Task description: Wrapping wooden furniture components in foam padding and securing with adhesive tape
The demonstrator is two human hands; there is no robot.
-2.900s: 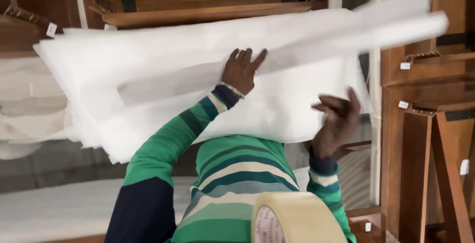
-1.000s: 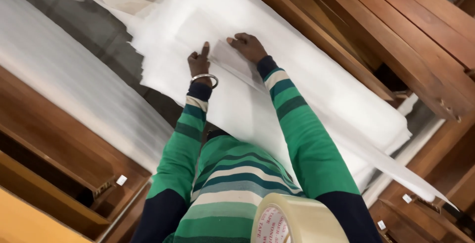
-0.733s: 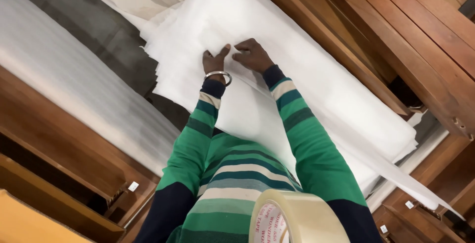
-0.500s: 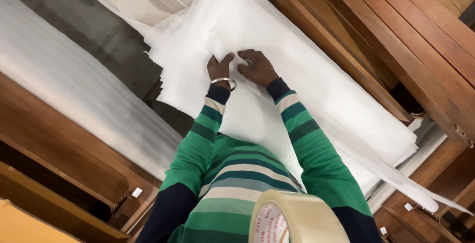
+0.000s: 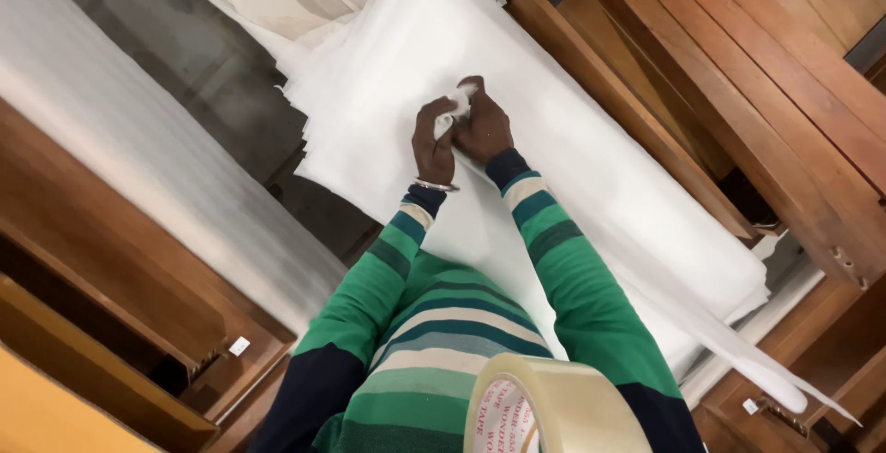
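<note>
Hanging from dark wooden furniture at lower left, a small white tag [image 5: 239,345] shows beside a pale foam roll [image 5: 120,149]. At centre, the left hand [image 5: 433,147], a metal bangle at its wrist, and the right hand [image 5: 484,127] meet, both closed and pinching a crumpled fold of the white foam sheet [image 5: 591,167] spread over the furniture. A roll of clear packing tape [image 5: 544,411], its core label red and white, sits bottom centre. Another white tag [image 5: 749,406] hangs lower right.
</note>
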